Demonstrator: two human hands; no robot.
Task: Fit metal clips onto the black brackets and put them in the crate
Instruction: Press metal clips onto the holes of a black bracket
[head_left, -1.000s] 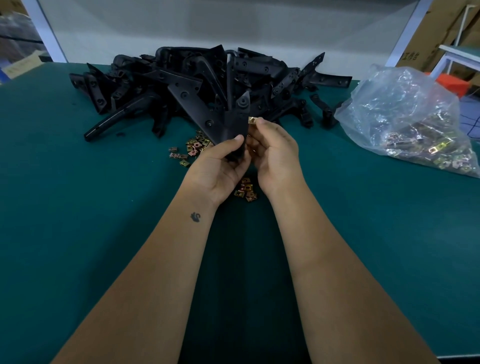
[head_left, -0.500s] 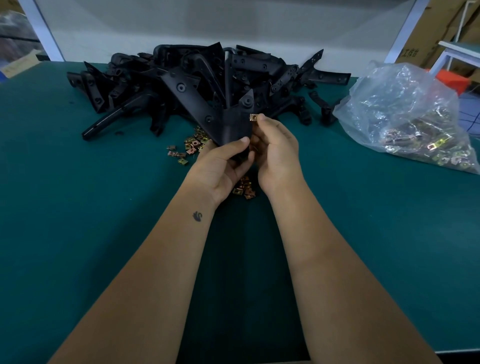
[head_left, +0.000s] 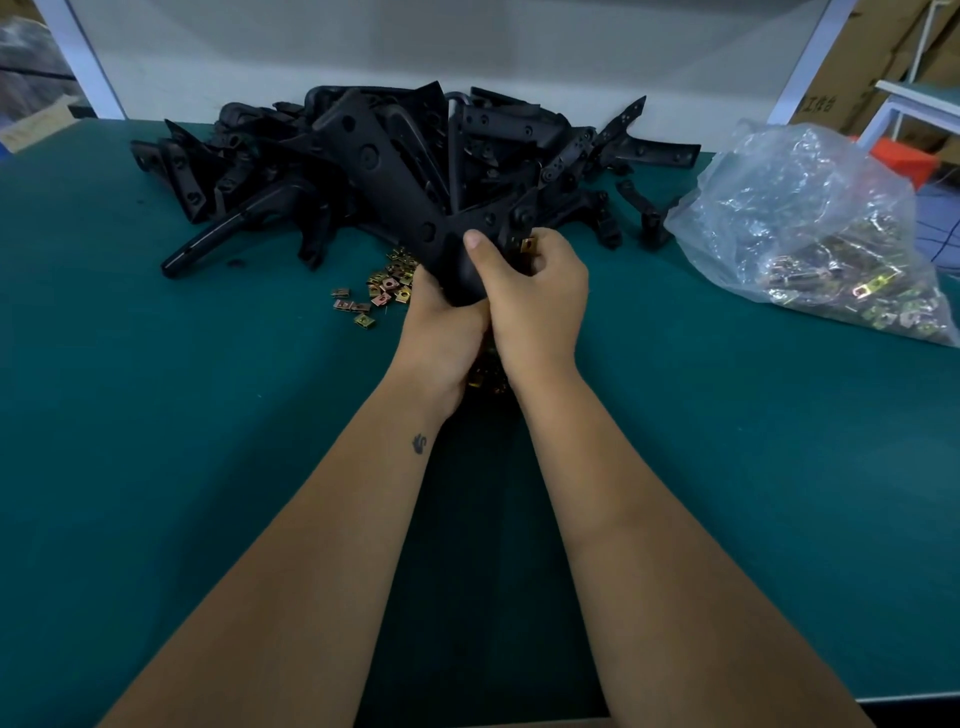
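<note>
I hold a black bracket upright over the green table, its long arm slanting up to the left. My left hand grips its lower end from underneath. My right hand wraps the bracket's base, thumb laid across its front, and a brass metal clip sits at the bracket's right edge against my right fingers. Loose clips lie on the table just left of my hands, and a few more clips show between my wrists. No crate is in view.
A big heap of black brackets lies along the table's far side. A clear plastic bag holding many clips rests at the right. The green table ends in a front edge near me; cardboard boxes stand beyond at the right.
The bracket has tilted and been raised a little. My right thumb has moved across its front, and the clip now sits lower against the bracket's right edge. My left hand has slid underneath.
</note>
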